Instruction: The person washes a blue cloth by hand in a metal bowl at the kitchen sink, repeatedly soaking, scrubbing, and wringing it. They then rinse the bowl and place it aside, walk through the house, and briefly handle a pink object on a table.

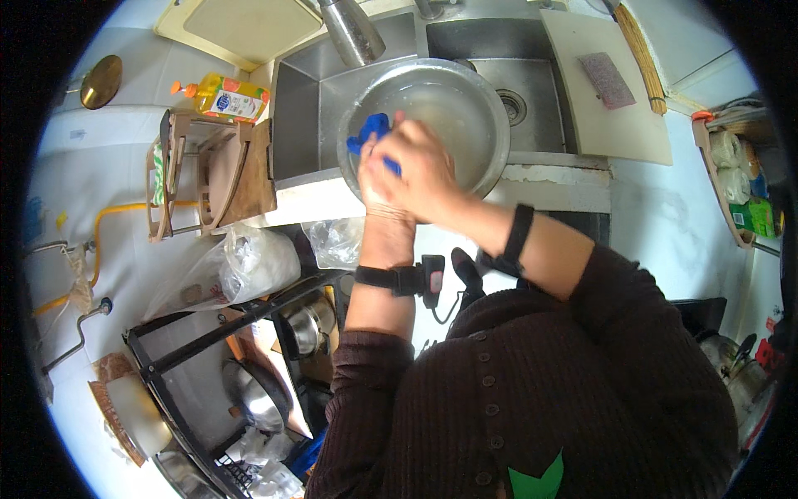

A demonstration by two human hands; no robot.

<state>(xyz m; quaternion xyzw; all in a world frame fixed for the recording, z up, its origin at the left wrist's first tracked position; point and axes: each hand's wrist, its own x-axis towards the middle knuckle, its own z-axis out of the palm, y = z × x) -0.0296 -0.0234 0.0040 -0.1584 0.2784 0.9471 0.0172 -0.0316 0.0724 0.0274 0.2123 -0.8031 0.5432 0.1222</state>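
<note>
A round steel bowl (465, 100) with cloudy water sits at the front edge of the steel sink (299, 108), under the tap (351, 32). My right hand (424, 170) is closed over a blue scrubbing cloth (371, 129) against the bowl's near left rim. My left hand (374, 195) lies just under the right hand, gripping the bowl's near rim, mostly hidden by it. Both wrists wear black bands.
A yellow dish-soap bottle (224, 98) lies left of the sink beside wooden boards (237, 170). A white cutting board with a pink sponge (607, 79) sits to the right. Below left are a plastic bag (241, 266) and a black rack holding steel pots (258, 399).
</note>
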